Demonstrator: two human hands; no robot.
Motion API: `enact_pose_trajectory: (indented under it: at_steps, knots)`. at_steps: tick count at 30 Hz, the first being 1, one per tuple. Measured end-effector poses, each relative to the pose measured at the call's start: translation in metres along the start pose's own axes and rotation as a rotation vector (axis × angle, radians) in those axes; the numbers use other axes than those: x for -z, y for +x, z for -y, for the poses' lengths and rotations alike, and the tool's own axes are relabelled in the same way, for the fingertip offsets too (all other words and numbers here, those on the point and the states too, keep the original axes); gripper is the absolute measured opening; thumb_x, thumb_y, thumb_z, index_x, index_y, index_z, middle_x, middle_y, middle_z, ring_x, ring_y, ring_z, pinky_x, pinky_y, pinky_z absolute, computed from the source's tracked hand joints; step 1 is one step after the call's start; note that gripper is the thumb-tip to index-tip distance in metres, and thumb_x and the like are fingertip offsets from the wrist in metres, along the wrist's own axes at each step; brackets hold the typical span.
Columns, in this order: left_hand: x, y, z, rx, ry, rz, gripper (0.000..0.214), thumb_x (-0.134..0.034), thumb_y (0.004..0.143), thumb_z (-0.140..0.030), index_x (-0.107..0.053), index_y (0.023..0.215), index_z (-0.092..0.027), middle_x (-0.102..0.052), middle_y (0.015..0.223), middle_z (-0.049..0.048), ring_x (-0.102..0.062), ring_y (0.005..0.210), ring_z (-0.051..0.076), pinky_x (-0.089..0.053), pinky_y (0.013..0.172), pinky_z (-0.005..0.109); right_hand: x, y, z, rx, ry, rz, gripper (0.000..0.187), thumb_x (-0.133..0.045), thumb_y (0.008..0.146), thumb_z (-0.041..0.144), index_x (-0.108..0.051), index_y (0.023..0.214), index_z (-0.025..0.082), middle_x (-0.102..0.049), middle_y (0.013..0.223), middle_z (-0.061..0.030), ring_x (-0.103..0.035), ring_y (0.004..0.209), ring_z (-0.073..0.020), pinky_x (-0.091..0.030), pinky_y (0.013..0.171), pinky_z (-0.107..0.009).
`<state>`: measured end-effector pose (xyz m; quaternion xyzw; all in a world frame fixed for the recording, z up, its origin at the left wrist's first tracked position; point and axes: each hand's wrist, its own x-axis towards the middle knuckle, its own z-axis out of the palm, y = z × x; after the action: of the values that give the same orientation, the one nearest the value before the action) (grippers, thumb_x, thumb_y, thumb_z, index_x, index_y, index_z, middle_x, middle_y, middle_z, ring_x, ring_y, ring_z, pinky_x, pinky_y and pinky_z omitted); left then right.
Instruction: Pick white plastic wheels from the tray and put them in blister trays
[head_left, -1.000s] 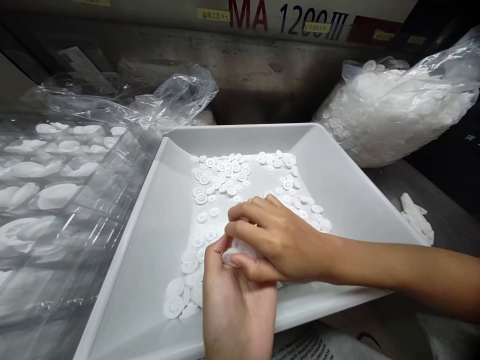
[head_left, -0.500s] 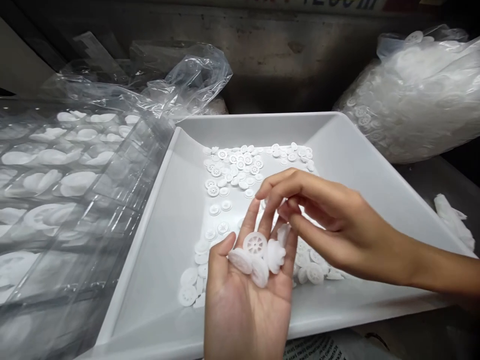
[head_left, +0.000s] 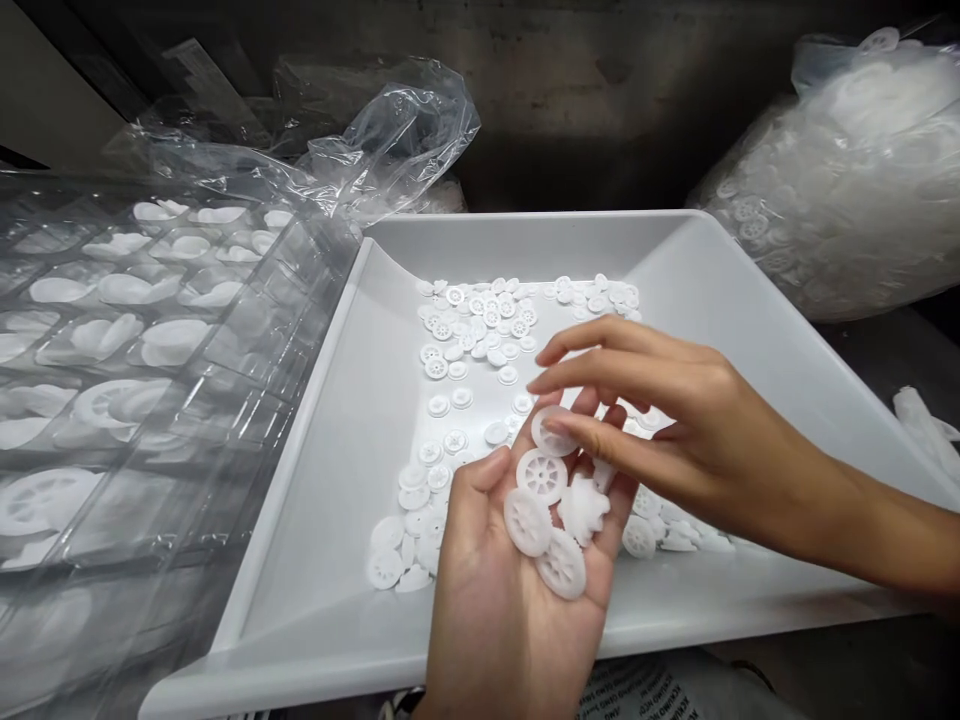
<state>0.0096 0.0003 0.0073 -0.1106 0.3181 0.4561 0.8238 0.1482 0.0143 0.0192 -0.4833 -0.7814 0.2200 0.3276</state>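
Presently, from my remote station, I log the following. Left hand [head_left: 480, 610]: open, palm up, carrying about five white plastic spoked discs [head_left: 541, 476]. Right hand [head_left: 697, 420]: curved over the palm, not pressed to it, its fingertips [head_left: 600, 445] at the uppermost disc; a pinch is possible, but I can't confirm one from this angle.

Lots in place: many loose discs [head_left: 480, 330] lie scattered across the floor of a white plastic tray [head_left: 525, 235]. More discs sit in the pockets of a clear blister tray [head_left: 225, 350] at left. A bulging plastic bag [head_left: 840, 180] of discs lies at upper right.

Surroundings: the white tray rests on a grey desk [head_left: 870, 350], a printed paper sheet [head_left: 637, 690] shows beyond its near edge, crumpled clear film [head_left: 390, 140] lies behind, and a dark metal wall [head_left: 600, 120] closes the view.
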Motion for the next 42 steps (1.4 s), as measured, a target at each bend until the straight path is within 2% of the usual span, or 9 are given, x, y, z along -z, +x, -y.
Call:
enact_pose_trajectory:
  at_steps: [2,6,9,14,23,28,32,37,42]
  knots:
    - [0.001,0.000,-0.001,0.001,-0.022,-0.023,0.038,-0.047,0.081,-0.024,-0.063,0.115,-0.021,-0.071,0.108,0.0090,-0.069,0.100,0.024,-0.059,0.083,0.036,0.009,-0.001,-0.002,-0.006,-0.027,0.109,0.023,-0.060,0.092,0.035,-0.062,0.111,0.022,-0.056,0.119,-0.0065,-0.059,0.095,-0.0176,-0.055,0.075,-0.028]
    - [0.004,0.000,-0.002,-0.019,-0.031,-0.049,0.037,-0.051,0.081,-0.025,-0.063,0.115,-0.019,-0.070,0.112,0.0093,-0.064,0.110,0.026,-0.055,0.092,0.039,0.028,-0.001,-0.009,-0.015,-0.056,0.415,0.030,-0.061,0.090,0.044,-0.058,0.115,0.028,-0.051,0.124,-0.0052,-0.058,0.094,-0.0176,-0.055,0.067,-0.025]
    - [0.006,-0.001,-0.001,-0.029,-0.039,-0.014,0.035,-0.052,0.081,-0.027,-0.065,0.113,-0.020,-0.069,0.115,0.0089,-0.064,0.110,0.025,-0.055,0.092,0.038,0.035,0.001,-0.015,0.047,-0.087,0.484,0.026,-0.059,0.092,0.042,-0.059,0.115,0.031,-0.046,0.131,-0.0029,-0.058,0.099,-0.0175,-0.056,0.072,-0.026]
    - [0.007,-0.004,-0.001,-0.008,-0.026,0.077,0.033,-0.051,0.083,-0.027,-0.067,0.111,-0.020,-0.069,0.117,0.0091,-0.065,0.109,0.024,-0.055,0.092,0.038,0.039,0.005,-0.014,0.092,-0.070,0.431,0.017,-0.057,0.093,0.040,-0.066,0.104,0.030,-0.051,0.126,-0.0023,-0.053,0.113,-0.0217,-0.054,0.086,-0.032]
    - [0.009,-0.005,-0.002,0.010,-0.010,0.150,0.037,-0.047,0.086,-0.028,-0.066,0.113,-0.015,-0.068,0.118,0.0112,-0.066,0.107,0.025,-0.053,0.095,0.041,0.029,0.009,-0.017,-0.103,0.017,0.316,0.018,-0.058,0.091,0.043,-0.067,0.093,0.027,-0.060,0.108,-0.0015,-0.058,0.098,-0.0191,-0.052,0.080,-0.032]
    - [0.009,-0.006,-0.003,0.023,-0.016,0.148,0.036,-0.048,0.086,-0.027,-0.066,0.115,-0.015,-0.068,0.119,0.0106,-0.064,0.111,0.025,-0.052,0.097,0.042,0.030,0.008,-0.014,-0.164,-0.008,0.313,0.021,-0.063,0.088,0.044,-0.063,0.101,0.027,-0.058,0.115,-0.0012,-0.056,0.100,-0.0193,-0.051,0.079,-0.032]
    - [0.009,-0.005,-0.004,0.035,-0.024,0.159,0.034,-0.051,0.087,-0.029,-0.067,0.114,-0.017,-0.068,0.119,0.0109,-0.062,0.114,0.027,-0.050,0.099,0.043,0.027,0.006,-0.009,-0.100,0.016,0.269,0.031,-0.065,0.086,0.047,-0.061,0.111,0.030,-0.054,0.121,0.0007,-0.054,0.109,-0.0183,-0.052,0.085,-0.027]
    - [0.011,-0.003,-0.003,0.066,-0.030,0.176,0.033,-0.053,0.087,-0.030,-0.068,0.114,-0.018,-0.069,0.117,0.0109,-0.061,0.114,0.028,-0.048,0.100,0.043,0.015,0.002,-0.007,-0.108,0.091,0.300,0.031,-0.065,0.088,0.040,-0.060,0.116,0.027,-0.050,0.125,0.0010,-0.059,0.096,-0.0104,-0.055,0.080,-0.019]
    - [0.013,-0.005,-0.004,0.074,-0.032,0.201,0.034,-0.053,0.087,-0.031,-0.068,0.113,-0.017,-0.068,0.119,0.0113,-0.060,0.117,0.027,-0.047,0.102,0.040,0.014,0.001,-0.008,-0.095,0.101,0.287,0.037,-0.067,0.086,0.038,-0.057,0.120,0.028,-0.053,0.123,0.0016,-0.059,0.099,-0.0113,-0.055,0.084,-0.019]
